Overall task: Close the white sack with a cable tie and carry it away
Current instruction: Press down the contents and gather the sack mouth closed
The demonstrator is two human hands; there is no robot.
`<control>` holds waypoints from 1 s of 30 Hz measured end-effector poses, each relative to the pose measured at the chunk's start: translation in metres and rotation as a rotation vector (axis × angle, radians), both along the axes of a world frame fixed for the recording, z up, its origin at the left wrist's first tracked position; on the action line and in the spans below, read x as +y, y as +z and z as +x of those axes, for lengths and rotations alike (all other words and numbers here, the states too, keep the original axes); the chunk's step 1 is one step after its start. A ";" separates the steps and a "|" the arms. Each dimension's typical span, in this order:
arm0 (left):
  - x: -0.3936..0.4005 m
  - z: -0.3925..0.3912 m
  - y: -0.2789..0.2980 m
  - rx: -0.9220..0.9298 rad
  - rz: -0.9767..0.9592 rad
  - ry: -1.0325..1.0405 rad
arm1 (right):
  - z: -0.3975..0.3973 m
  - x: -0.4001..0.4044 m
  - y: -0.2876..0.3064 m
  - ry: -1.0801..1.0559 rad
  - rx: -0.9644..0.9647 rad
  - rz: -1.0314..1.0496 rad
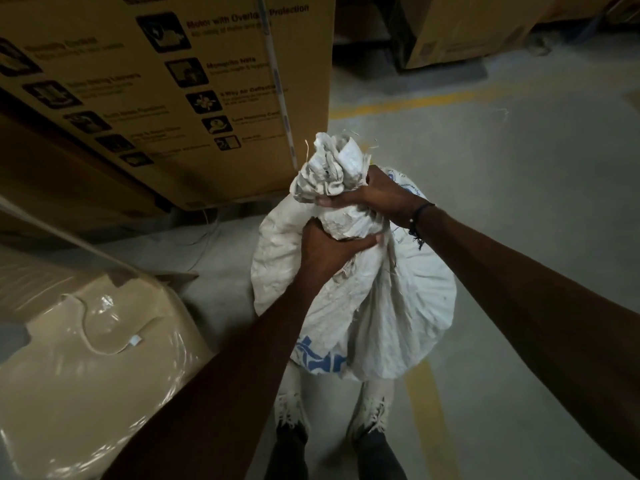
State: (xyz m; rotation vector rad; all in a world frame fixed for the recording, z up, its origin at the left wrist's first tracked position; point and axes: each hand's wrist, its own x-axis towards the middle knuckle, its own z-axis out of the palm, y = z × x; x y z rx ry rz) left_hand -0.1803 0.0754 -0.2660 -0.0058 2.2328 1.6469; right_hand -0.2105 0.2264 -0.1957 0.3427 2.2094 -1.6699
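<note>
On the grey concrete floor (519,202) between stacked brown printed cartons (173,98): one white woven sack with blue lettering (398,306), neck gathered, not yet tied.

Sack stands upright just ahead of the person's pale laced shoes (291,410), its mouth twisted into a crumpled tuft. Right hand (377,195) is clenched round the neck directly under the tuft; left hand (329,247) is clamped just below it, fingers wrapped across the bunched cloth, probably to keep the twist narrow for a tie. No cable tie can be made out. Black cord bracelet (420,216) on right wrist. Beige plastic-wrapped bundle (86,358) lies at left, apart from the sack.
</note>
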 end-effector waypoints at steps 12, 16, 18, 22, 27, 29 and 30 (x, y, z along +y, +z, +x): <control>0.016 -0.014 -0.009 -0.174 -0.013 0.077 | 0.095 0.023 -0.062 0.077 0.024 -0.020; 0.016 -0.021 -0.005 -0.270 -0.028 -0.027 | 0.092 -0.018 -0.077 -0.166 0.135 0.063; 0.012 -0.031 0.008 -0.336 -0.085 -0.149 | 0.084 -0.027 -0.080 -0.238 0.134 0.058; 0.007 -0.046 0.037 -0.539 -0.155 -0.425 | 0.077 -0.037 -0.085 -0.475 0.082 0.002; -0.018 -0.035 0.035 -0.455 0.243 -0.252 | 0.070 -0.038 -0.099 -0.632 -0.107 -0.166; -0.038 -0.022 0.017 -0.307 0.146 -0.193 | 0.068 -0.030 -0.111 -0.669 -0.151 -0.129; -0.047 -0.013 0.007 -0.245 0.040 -0.216 | 0.066 -0.028 -0.110 -0.702 -0.158 -0.112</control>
